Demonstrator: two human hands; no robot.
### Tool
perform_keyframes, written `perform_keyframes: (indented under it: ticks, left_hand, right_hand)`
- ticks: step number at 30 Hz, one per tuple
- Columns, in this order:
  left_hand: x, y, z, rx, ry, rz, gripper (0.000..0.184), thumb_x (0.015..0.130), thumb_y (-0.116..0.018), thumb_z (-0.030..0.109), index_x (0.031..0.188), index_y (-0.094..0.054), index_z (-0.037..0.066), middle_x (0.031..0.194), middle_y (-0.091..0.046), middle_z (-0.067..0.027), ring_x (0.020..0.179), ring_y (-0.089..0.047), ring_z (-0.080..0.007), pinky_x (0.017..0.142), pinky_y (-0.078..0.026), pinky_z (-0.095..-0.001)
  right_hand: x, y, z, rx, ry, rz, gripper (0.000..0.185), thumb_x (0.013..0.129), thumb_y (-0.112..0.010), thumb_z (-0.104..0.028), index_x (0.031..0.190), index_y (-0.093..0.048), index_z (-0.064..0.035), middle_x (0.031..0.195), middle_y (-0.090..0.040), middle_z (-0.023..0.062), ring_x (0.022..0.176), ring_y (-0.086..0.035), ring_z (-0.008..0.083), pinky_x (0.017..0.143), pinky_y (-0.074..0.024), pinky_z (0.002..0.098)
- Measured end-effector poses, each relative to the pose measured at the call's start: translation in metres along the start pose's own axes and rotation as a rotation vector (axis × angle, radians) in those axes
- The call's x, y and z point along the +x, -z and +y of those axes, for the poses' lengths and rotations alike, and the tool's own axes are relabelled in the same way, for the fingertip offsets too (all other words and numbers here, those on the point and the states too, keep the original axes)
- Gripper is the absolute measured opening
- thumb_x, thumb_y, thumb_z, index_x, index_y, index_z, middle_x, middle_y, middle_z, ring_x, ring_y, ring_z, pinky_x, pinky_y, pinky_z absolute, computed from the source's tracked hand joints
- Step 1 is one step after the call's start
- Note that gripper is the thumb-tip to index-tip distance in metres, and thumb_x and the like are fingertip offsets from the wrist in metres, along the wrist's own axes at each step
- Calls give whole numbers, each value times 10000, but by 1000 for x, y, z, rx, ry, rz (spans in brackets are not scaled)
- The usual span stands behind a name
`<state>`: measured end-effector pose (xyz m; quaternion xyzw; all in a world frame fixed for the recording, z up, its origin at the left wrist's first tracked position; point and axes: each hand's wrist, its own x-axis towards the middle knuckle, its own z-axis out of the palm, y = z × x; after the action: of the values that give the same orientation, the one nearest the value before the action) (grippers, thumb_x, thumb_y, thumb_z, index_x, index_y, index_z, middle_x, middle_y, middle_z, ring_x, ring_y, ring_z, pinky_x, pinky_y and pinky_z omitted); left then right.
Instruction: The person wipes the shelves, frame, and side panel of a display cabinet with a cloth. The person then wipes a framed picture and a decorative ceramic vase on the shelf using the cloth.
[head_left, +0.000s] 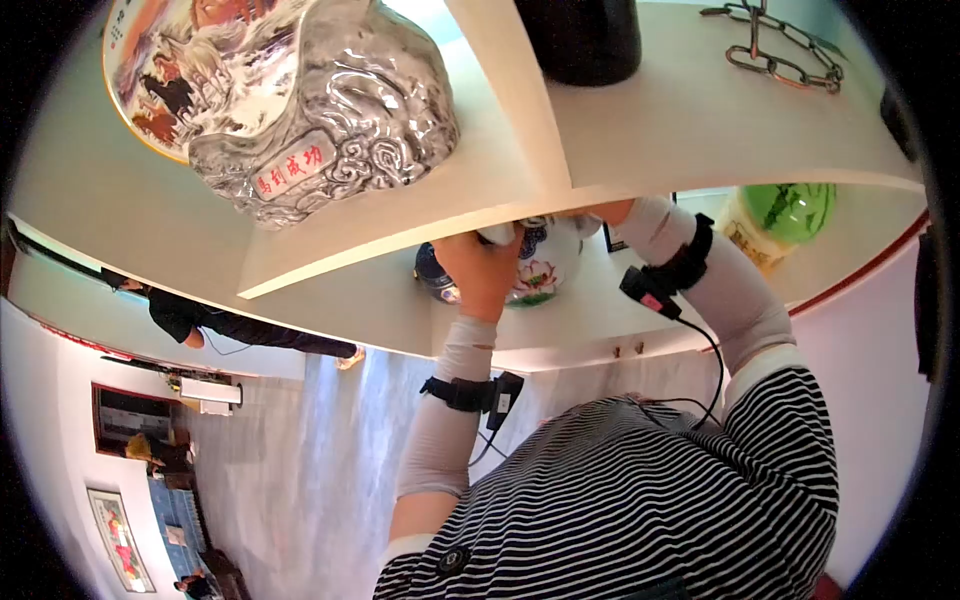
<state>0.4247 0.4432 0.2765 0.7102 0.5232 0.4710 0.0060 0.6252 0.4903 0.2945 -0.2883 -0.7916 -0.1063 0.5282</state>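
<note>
My left hand (478,268) reaches up under the shelf edge, in front of a white porcelain vase (536,278) painted with a pink lotus. Its fingers look closed around a small white thing (497,234), mostly hidden, that I cannot make out. My right hand (612,210) goes in behind the same shelf board, near the vase's upper right side. The board hides its fingers, so its grip does not show. A dark blue patterned jar (432,272) stands left of the vase, partly behind my left wrist.
Above, a grey rock-shaped ornament (340,120) holds a horse-painted plate (190,75). A black vase (585,40) and a metal chain (785,60) occupy the upper right compartment. A green ball ornament (790,210) sits below right. A person in black (225,320) is at the left.
</note>
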Motion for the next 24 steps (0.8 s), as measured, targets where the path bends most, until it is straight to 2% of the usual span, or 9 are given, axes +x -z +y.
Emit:
perform_keyframes:
  ticks: [2,7,9,11,13,15,18,21,24]
  left_hand:
    - [1,2,3,-102,-21,35,633,646,-840,193,1210,-603,32,1247,-448,-284,1173,-413,-423,1017,-371,-463]
    - [2,0,-2,-62,-60,64,577,688,-845,218,1183,-618,29,1248,-410,-285,1122,-448,-411,982,-402,-430]
    - [2,-2,-1,-48,-92,56,564,699,-847,224,1177,-621,27,1256,-397,-283,1107,-456,-409,969,-411,-418]
    - [0,-3,-2,-152,-19,48,559,710,-849,240,1172,-621,23,1259,-377,-281,1109,-448,-401,963,-411,-408]
    - [0,-4,-5,-113,-22,39,556,712,-849,241,1170,-622,23,1260,-371,-282,1114,-446,-395,968,-408,-410]
    - [0,-5,-6,-78,-29,26,554,714,-850,243,1168,-622,23,1261,-365,-282,1118,-445,-390,973,-405,-412]
    - [1,-4,-4,-80,-14,11,561,714,-853,230,1180,-614,27,1279,-345,-278,1141,-436,-365,984,-400,-396]
    - [2,-4,0,-164,51,-16,566,727,-844,209,1203,-598,29,1305,-316,-270,1160,-425,-343,998,-393,-376]
    - [2,-4,-1,-224,70,-43,562,738,-838,197,1207,-587,15,1305,-308,-254,1159,-423,-331,1001,-392,-374]
  right_hand:
    - [-10,4,15,23,-37,15,366,820,-662,-234,1147,-635,-70,1146,-648,143,1053,-611,328,912,-486,429]
    - [-31,2,22,-22,-126,-48,341,807,-657,-209,1115,-649,-62,1116,-660,154,1035,-616,343,908,-485,438]
    - [-37,-7,10,-253,-84,-218,331,802,-655,-199,1102,-654,-58,1103,-664,159,1027,-619,349,907,-484,442]
    - [-48,-15,7,-582,83,-417,311,768,-638,-150,1057,-660,-39,1068,-668,181,1011,-620,368,900,-482,451]
    - [-43,-5,-25,181,-462,-163,340,709,-591,-96,1032,-643,-6,1024,-660,203,950,-617,407,894,-476,468]
    - [-53,4,-37,177,-441,-187,311,701,-601,-81,1001,-632,-5,1048,-641,194,962,-588,413,893,-470,463]
    - [-67,21,-62,241,-294,-219,326,650,-630,-11,975,-597,-22,1225,-548,175,1105,-489,388,955,-431,441]
    - [-94,28,-78,224,-183,-197,367,649,-613,14,1013,-580,-23,1217,-552,183,1074,-511,397,937,-433,429]
    - [-111,19,-71,303,-278,-129,384,641,-602,40,1020,-576,-21,1269,-514,183,1128,-489,410,973,-418,442]
